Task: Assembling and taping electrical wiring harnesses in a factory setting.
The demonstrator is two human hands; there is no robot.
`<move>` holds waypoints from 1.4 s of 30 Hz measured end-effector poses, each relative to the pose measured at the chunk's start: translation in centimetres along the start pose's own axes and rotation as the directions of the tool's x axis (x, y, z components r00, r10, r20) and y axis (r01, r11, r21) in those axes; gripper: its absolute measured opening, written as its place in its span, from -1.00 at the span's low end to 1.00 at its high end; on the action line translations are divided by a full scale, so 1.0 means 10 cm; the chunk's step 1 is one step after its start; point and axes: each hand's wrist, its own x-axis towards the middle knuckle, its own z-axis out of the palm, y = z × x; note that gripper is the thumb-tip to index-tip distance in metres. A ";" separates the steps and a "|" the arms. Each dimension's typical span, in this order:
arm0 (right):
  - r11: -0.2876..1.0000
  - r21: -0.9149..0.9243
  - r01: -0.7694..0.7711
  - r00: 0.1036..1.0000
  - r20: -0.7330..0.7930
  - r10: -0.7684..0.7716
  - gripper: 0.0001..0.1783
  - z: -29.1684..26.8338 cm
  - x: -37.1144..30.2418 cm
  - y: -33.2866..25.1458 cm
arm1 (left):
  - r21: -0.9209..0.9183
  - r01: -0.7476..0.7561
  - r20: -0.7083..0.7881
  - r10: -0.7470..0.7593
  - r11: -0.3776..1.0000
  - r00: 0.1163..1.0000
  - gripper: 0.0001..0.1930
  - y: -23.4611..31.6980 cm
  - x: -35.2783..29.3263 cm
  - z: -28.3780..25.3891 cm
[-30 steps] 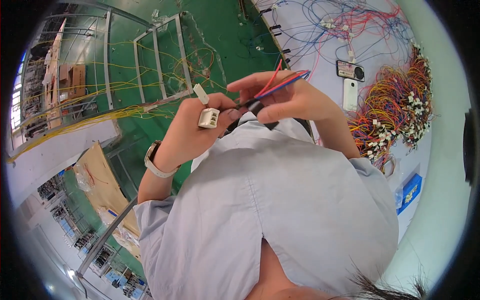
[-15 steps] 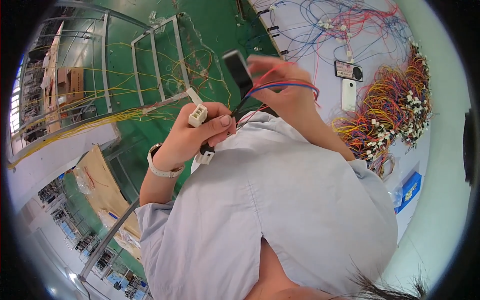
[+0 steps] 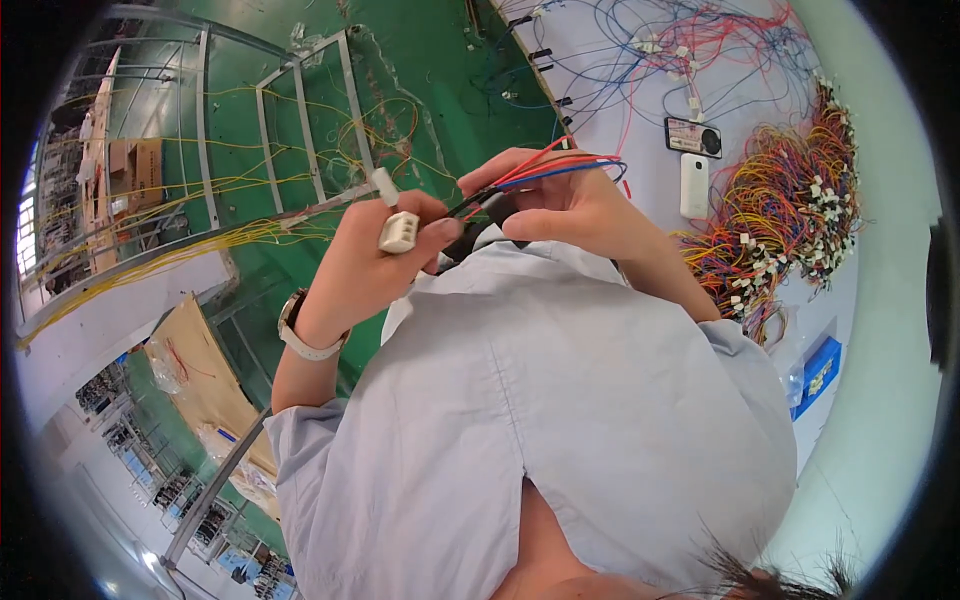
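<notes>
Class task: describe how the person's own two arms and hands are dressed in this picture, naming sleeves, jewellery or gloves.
Both hands are bare, with no gloves. The left hand has a wristwatch with a pale strap at its wrist. Both arms come out of short sleeves of a light blue-grey shirt. The right hand shows no ring or band.

1. A white bench (image 3: 650,140) runs along the upper right, strewn with loose red and blue wires (image 3: 690,45).
2. A big heap of coloured wires with white plugs (image 3: 790,215) lies on the bench's right part.
3. A white phone-like device (image 3: 694,186) lies just left of that heap, with a small dark device (image 3: 695,137) just above it.
4. A blue box (image 3: 818,372) sits near the bench's lower edge.
5. A grey metal frame (image 3: 300,110) stands over the green floor (image 3: 450,70), with yellow wires (image 3: 190,240) draped across it.
6. A brown cardboard sheet (image 3: 195,365) lies at lower left.
</notes>
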 end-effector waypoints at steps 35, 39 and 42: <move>0.988 -0.023 0.155 0.987 -0.033 -0.155 -0.56 -0.19 0.10 0.04 | 0.030 -0.167 -0.108 0.169 0.986 0.980 -0.80 0.05 0.32 0.20; 0.954 -0.188 0.232 0.970 -0.026 -0.241 -0.56 -0.26 0.08 -0.04 | -0.314 -0.115 0.049 0.137 0.942 0.989 -0.78 0.02 0.27 0.15; 0.790 -0.459 0.405 0.867 -0.080 -0.491 -0.41 -0.32 0.15 -0.05 | -0.445 -0.045 0.107 0.103 0.894 0.989 -0.76 0.05 0.22 0.15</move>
